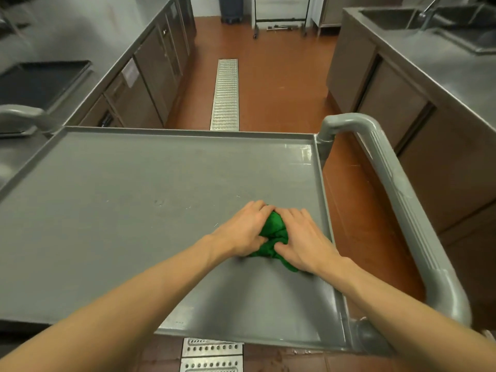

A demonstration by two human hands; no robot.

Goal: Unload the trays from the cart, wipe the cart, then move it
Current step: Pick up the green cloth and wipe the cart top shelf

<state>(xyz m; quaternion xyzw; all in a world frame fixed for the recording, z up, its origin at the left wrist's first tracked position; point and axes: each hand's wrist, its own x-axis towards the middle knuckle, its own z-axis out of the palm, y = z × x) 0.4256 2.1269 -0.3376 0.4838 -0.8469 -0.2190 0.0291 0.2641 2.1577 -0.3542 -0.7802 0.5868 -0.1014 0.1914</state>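
**Both hands on one green cloth, near the cart's right edge**

Now the left hand [243, 230] and right hand [303, 241] sit pressed together on a single bunched green cloth [275, 234], fingers curled down over it so that only its middle and a tail toward the near edge show. The cloth lies on the top shelf of the cart [134, 210], close to the right edge and nearer the front than the back. Nothing else rests on that rimmed shelf; faint marks dot its grey surface. Two grey tube handles show: the right handle [397, 189] in full, the left handle [24, 115] cut off by the frame.

One dark tray [37, 81] lies on the counter [88, 84] to the left, blurred, its contents impossible to make out. Two sink basins [394, 18] are set into the right-hand counter, partly cropped. A floor drain grate [225, 95] runs beyond the cart's far edge, and a second shows below the near edge.
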